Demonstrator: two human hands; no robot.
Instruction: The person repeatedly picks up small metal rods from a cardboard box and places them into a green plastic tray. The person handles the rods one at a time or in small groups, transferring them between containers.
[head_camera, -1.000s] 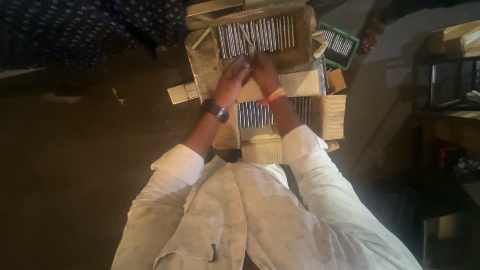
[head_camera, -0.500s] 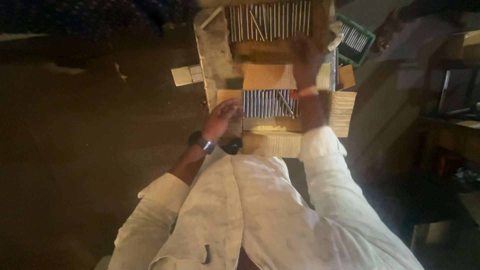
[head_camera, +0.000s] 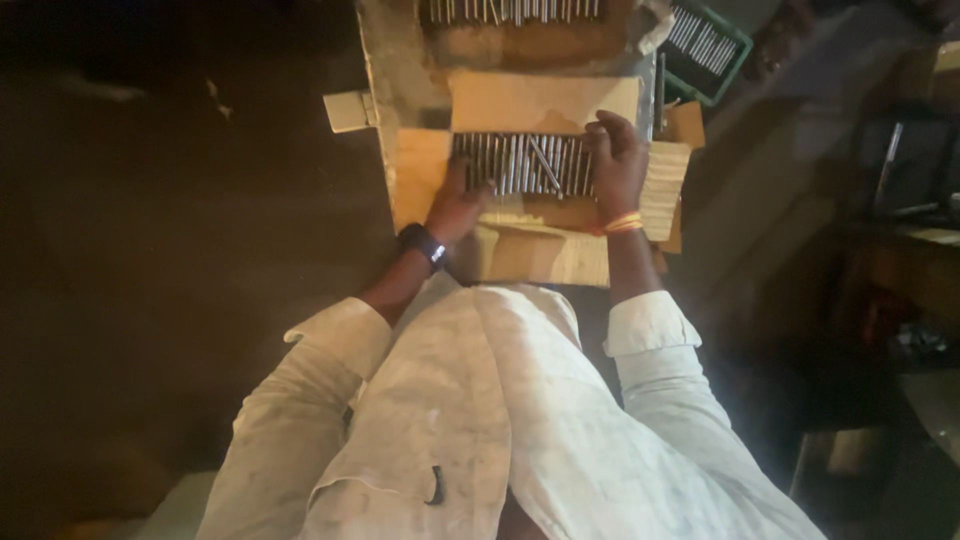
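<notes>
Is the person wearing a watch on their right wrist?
No, the dark watch sits on the left wrist; the right wrist carries an orange band.

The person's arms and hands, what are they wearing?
Both arms are in long, pale off-white sleeves with smudges, the cuffs pushed back from the wrists. The left hand has a dark wristwatch on a black strap. The right hand has thin orange and yellow bands round the wrist. Neither hand is gloved.

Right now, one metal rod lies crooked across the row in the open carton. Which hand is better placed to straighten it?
Probably the right hand. It rests on the right end of the metal rods, close to the crooked rod. The left hand sits at the carton's lower left edge, farther away.
</notes>
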